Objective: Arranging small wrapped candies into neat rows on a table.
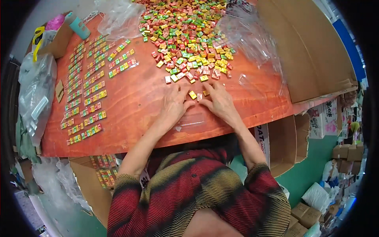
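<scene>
My left hand (173,103) rests on the red-orange tabletop, its thumb and fingers apart and nothing visible in its grasp. Facing it, my right hand (219,101) also has its thumb spread from its fingers. In the gap between the hands lie a small yellow box (192,94) and a small red-and-white box (199,96). Another yellow box (206,93) sits between the right thumb and forefinger, seemingly ungripped. Just beyond my fingertips spreads a big pile of small red, yellow and green boxes (193,47). A clear plastic sleeve (192,120) lies flat nearer to me.
Rows of packed small boxes (92,108) fill the table's left side. Clear plastic bags (252,35) lie right of the pile, beside a large cardboard box (312,51). A blue-green bottle (77,25) stands far left. Below the edge, an open carton (92,177) holds more packs.
</scene>
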Tool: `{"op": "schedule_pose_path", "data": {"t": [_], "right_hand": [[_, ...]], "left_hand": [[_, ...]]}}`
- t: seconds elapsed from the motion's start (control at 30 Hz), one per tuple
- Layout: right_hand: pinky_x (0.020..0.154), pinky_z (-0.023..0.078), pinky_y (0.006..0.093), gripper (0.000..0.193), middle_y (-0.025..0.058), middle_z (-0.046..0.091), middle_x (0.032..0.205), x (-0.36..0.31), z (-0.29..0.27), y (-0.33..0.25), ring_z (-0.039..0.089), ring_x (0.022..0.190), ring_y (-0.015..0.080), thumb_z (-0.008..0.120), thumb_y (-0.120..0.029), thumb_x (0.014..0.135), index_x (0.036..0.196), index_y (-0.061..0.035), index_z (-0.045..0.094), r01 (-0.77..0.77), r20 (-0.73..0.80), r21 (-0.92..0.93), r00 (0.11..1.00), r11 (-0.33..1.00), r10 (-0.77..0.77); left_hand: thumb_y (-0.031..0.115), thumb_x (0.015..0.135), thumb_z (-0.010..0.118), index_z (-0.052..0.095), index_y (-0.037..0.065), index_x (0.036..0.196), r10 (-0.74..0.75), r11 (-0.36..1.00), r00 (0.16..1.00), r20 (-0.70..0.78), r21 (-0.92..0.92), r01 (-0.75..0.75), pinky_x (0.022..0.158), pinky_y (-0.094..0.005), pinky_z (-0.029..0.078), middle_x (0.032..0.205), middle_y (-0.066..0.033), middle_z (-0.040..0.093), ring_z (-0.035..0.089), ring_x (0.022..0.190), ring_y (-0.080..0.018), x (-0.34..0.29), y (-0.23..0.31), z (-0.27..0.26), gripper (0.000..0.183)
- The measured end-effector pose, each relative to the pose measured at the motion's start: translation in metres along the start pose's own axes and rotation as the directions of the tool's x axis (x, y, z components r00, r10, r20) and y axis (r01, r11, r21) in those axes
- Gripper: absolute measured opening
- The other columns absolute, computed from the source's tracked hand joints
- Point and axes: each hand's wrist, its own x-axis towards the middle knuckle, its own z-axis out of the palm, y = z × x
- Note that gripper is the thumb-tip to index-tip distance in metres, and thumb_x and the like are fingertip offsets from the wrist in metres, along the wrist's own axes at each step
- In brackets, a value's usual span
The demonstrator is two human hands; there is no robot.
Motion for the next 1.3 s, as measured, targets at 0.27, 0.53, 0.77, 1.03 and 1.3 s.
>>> {"op": "schedule_pose_path", "data": {"t": [0.27,0.53,0.77,1.03,1.3], "right_hand": [[0.078,0.043,0.0399,0.025,0.0153,0.053,0.093,0.006,0.010,-0.003,0.052,0.090,0.0320,0.056,-0.010,0.077,0.102,-0.0045,0.054,0.080,0.018,0.136,0.996,0.988,-0.083],[0.079,0.044,0.0379,0.023,0.0141,0.056,0.097,0.011,0.003,0.012,0.055,0.091,0.0322,0.053,-0.009,0.080,0.102,-0.0050,0.056,-0.017,0.112,0.154,0.994,0.988,0.000],[0.068,0.045,0.0399,0.022,0.0120,0.055,0.089,0.016,0.009,0.002,0.057,0.081,0.0321,0.057,-0.020,0.082,0.100,-0.0081,0.057,-0.027,0.064,0.209,0.998,0.978,0.014],[0.061,0.046,0.0397,0.018,0.0117,0.055,0.083,0.064,0.028,0.013,0.057,0.073,0.0295,0.055,-0.022,0.082,0.095,-0.0090,0.058,0.072,-0.099,-0.109,0.992,0.991,-0.083],[0.057,0.048,0.0369,0.025,0.0115,0.055,0.085,0.052,0.020,0.012,0.058,0.073,0.0274,0.057,-0.019,0.081,0.101,-0.0048,0.054,0.091,-0.164,-0.150,0.980,0.984,-0.115]], "left_hand": [[0.016,0.067,0.069,0.061,0.012,0.100,0.024,0.994,1.000,-0.017,0.110,-0.022,0.074,-0.0393,0.043,0.093,-0.0092,0.048,0.049,0.092,-0.0281,0.002,0.001,0.002,0.034],[0.014,0.068,0.069,0.060,0.011,0.098,0.002,0.999,0.999,0.039,0.037,-0.004,0.068,-0.0415,0.045,0.090,-0.0113,0.047,0.053,0.085,-0.0297,-0.001,-0.011,-0.004,0.032],[0.015,0.068,0.069,0.060,0.010,0.095,0.008,1.000,0.999,0.032,-0.002,-0.008,0.067,-0.0415,0.046,0.089,-0.0114,0.047,0.053,0.084,-0.0296,-0.003,-0.011,-0.009,0.029],[0.015,0.068,0.069,0.060,0.010,0.096,0.011,0.997,1.000,0.012,0.071,-0.012,0.067,-0.0411,0.045,0.089,-0.0111,0.047,0.052,0.083,-0.0288,-0.003,-0.008,-0.006,0.030],[0.014,0.068,0.068,0.060,0.010,0.098,0.007,0.998,1.000,0.007,0.057,-0.008,0.069,-0.0405,0.044,0.089,-0.0114,0.047,0.051,0.085,-0.0290,-0.009,-0.014,-0.012,0.031]]}}
